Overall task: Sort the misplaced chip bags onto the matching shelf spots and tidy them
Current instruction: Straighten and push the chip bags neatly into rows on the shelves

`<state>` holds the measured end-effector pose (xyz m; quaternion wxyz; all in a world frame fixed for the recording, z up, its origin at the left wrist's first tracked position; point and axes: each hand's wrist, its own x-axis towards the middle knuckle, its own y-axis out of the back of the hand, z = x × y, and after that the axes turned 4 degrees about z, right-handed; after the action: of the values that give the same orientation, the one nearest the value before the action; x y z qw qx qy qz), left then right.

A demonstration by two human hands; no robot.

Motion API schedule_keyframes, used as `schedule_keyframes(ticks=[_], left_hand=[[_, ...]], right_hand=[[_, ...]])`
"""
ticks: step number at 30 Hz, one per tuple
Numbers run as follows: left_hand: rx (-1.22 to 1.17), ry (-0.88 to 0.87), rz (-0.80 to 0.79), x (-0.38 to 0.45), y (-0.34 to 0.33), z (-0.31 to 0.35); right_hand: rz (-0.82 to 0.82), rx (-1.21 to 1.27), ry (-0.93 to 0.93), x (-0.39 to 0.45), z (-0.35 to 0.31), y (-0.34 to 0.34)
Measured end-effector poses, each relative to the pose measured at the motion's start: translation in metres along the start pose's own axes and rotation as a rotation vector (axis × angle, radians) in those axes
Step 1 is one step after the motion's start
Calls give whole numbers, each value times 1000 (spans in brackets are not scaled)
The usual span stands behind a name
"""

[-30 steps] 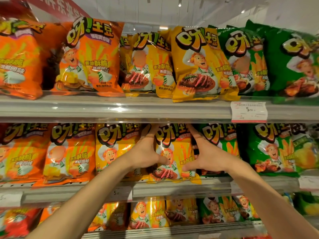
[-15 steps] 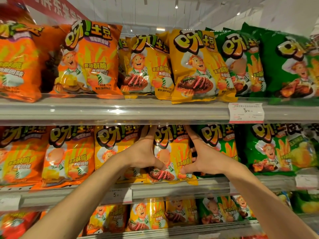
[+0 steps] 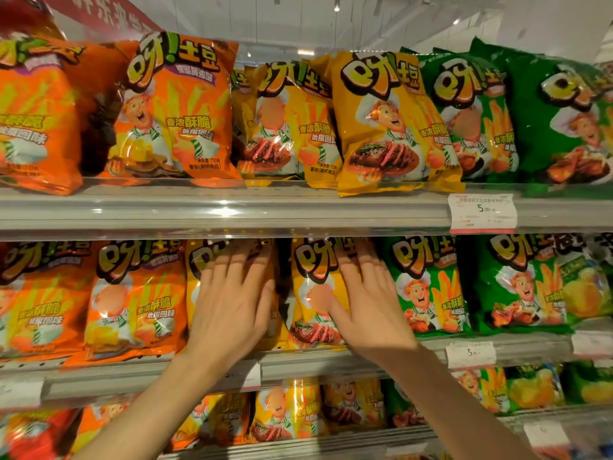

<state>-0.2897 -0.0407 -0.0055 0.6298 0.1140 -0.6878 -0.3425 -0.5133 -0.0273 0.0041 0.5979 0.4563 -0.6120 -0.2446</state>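
Observation:
On the middle shelf (image 3: 331, 363) two yellow chip bags stand side by side among orange and green ones. My left hand (image 3: 229, 300) lies flat, fingers spread, on the front of the left yellow bag (image 3: 195, 260) and hides most of it. My right hand (image 3: 368, 303) lies flat on the right half of the right yellow bag (image 3: 311, 293), fingers pointing up. Neither hand grips anything. A narrow dark gap shows between the two yellow bags.
Orange bags (image 3: 132, 300) stand to the left and green bags (image 3: 428, 287) to the right on the same shelf. The top shelf (image 3: 232, 210) holds orange, yellow and green bags. Price tags (image 3: 481, 212) hang on the shelf edges. A lower shelf holds more bags.
Both hands let go of the sides of the yellow bag and now lie flat with spread fingers on the fronts of two yellow bags. The camera has come closer.

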Motion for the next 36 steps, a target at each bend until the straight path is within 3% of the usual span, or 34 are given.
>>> schedule_keyframes(ticks=[3, 11, 23, 26, 29, 36], left_hand=[[85, 82, -69, 0, -8, -12], [166, 48, -160, -4, -25, -20], [119, 77, -146, -4, -20, -19], [72, 112, -74, -19, -11, -21], [60, 152, -109, -35, -13, -21], [40, 151, -151, -35, -22, -25]], right_hand=[[62, -129, -44, 10, -23, -21], [166, -196, -117, 17, -36, -48], [276, -137, -115, 16, -35, -54], [369, -76, -151, 4, -30, -57], [448, -12, -210, -11, -31, -72], [389, -10, -256, -6, -37, -82]])
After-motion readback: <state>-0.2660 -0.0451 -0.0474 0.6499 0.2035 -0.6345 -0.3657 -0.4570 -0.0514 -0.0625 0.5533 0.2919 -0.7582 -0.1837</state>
